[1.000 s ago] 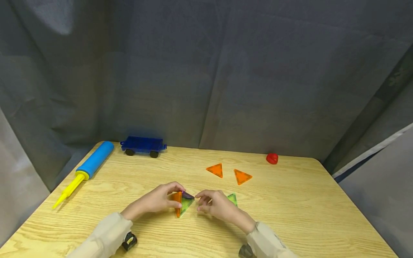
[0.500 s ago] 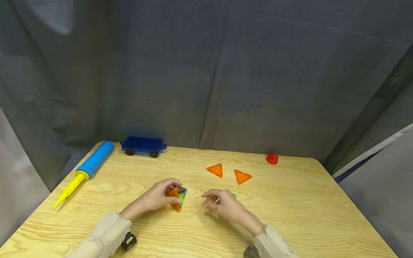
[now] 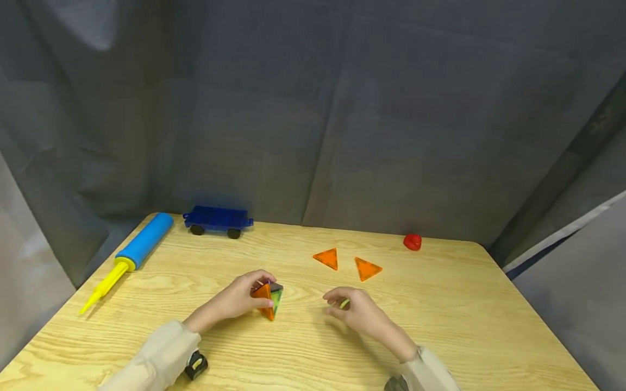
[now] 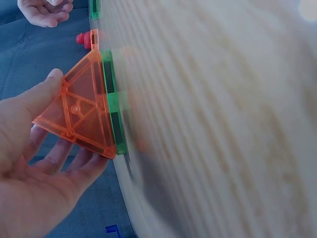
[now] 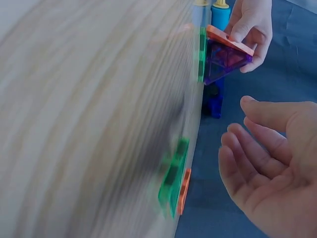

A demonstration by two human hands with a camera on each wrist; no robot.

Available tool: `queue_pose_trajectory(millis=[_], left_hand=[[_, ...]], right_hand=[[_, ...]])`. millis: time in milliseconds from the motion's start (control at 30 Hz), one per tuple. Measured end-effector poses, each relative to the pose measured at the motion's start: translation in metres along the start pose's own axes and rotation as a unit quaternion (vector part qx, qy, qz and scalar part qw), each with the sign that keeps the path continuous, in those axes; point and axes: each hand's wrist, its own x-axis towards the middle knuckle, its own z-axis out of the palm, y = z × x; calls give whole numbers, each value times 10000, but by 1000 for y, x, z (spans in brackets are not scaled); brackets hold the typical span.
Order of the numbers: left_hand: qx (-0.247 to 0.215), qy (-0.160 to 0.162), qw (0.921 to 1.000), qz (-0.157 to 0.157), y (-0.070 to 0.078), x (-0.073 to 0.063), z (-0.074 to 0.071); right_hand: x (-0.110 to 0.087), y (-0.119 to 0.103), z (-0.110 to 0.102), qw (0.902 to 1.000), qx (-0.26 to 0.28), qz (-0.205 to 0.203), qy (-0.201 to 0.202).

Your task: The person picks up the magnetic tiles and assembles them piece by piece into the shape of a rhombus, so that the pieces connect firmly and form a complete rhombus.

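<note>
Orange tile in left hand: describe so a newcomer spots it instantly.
On the wooden table, look left of middle to the left hand. The orange tile is the triangle it grips, with a green tile along its bottom edge. Unlike the two loose orange triangles farther back, lying flat, this one stands tilted up.

Your head cam sits high and well back, facing forward and down across the surface (image 3: 469, 315) to the curtain (image 3: 415, 136). Your wrist cams are way closer, surface tipped sideways: left looks rightward past your left grip (image 4: 42, 181), right looks leftward past your right grip (image 5: 277, 168). All three catch the held tiles (image 4: 81, 111).
</note>
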Motion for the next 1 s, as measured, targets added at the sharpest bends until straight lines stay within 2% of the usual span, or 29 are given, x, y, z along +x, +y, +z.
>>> queue_pose_trajectory(millis=[300,467,767,1000], left_hand=[[56,88,9999,-15,-2,1,1],[56,111,9999,-15,-1,0,2],[28,120,9999,-20,-2,0,2],[1,121,9999,-7,-2,0,2]], right_hand=[[-16,16,-13,9987,-456,124,196],[-25,26,-18,9980,-571,263,13],[-33,31,-26,9956,-381,684,-505],[-30,30,-23,9951,-410,726,-527]])
